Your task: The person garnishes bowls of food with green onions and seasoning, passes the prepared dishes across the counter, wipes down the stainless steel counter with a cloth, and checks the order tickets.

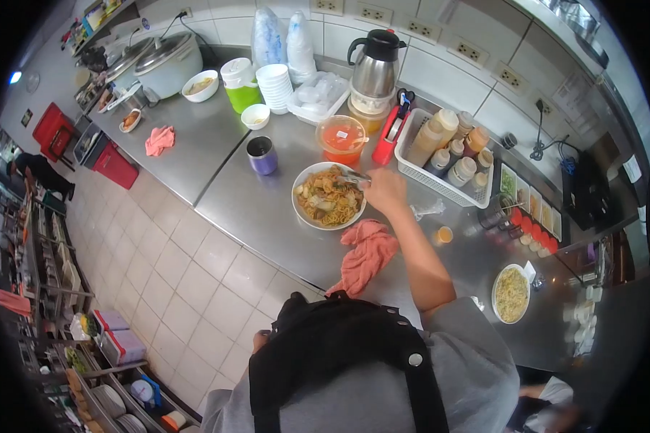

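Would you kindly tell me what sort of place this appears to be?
Probably a restaurant or other commercial kitchen: a long steel counter holds a tall stack of white bowls and a white basket crowded with bottles.

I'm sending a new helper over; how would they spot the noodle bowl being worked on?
On the steel counter, find the white basket of squeeze bottles. To its left, between the orange-red tub and the crumpled pink cloth, sits the round white noodle bowl. Unlike the bowl of paler food farther right, it has metal tongs, held by the right hand, at its noodles.
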### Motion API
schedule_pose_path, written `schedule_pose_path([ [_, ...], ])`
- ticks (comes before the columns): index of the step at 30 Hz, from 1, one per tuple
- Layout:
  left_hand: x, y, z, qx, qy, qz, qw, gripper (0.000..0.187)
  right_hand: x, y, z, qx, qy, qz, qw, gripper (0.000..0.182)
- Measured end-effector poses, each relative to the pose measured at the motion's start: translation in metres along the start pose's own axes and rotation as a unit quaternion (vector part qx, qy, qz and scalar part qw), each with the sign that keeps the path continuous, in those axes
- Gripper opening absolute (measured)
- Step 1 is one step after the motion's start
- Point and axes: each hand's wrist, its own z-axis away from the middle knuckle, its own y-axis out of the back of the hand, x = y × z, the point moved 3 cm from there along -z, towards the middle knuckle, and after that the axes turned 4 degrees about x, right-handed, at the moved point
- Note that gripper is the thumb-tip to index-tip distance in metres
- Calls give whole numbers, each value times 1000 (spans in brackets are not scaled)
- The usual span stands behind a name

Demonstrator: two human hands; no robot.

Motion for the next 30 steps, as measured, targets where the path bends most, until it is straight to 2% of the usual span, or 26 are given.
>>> schedule_pose_path([
  [1,3,1,-1,19,-24,-7,1000,29,7,-1,1,4,-2,-2,1000,24],
  [3,7,4,-5,39,-47,-12,998,29,15,-3,13,-53,-42,16,998,23],
  [5,8,3,-7,18,-45,46,998,28,17,-4,26,-71,-48,25,996,23],
  [9,7,-2,-9,-17,-20,10,1000,24,23,-21,41,-97,-68,43,992,22],
  [10,8,-3,-12,-30,-6,38,999,24,26,-30,43,-97,-71,43,992,22],
  [12,11,-3,-15,-44,8,67,997,23,25,-41,45,-83,-27,93,992,19],
  [14,21,1,-20,-3,-70,11,997,23,28,-39,47,-84,-30,76,993,19],
  [17,41,16,-2,-8,-13,48,999,25,18,-20,48,-96,-20,59,993,20],
  [19,19,2,-15,-1,-28,32,999,25,9,-7,49,-105,-11,60,993,20],
  [21,16,0,-16,6,-46,15,999,25,-6,1,50,-56,40,38,997,19],
  [23,14,-2,-14,-24,-24,1,999,23,-18,-11,48,-51,55,21,997,19],
  [27,15,-3,-15,-11,-37,21,999,23,-23,-41,44,-31,99,10,995,19],
  [28,15,-4,-17,-20,-13,49,998,25,-22,-44,40,-30,106,9,994,19],
  [30,10,-3,-14,-30,17,76,996,26,-34,-20,43,-36,93,-4,995,21],
])
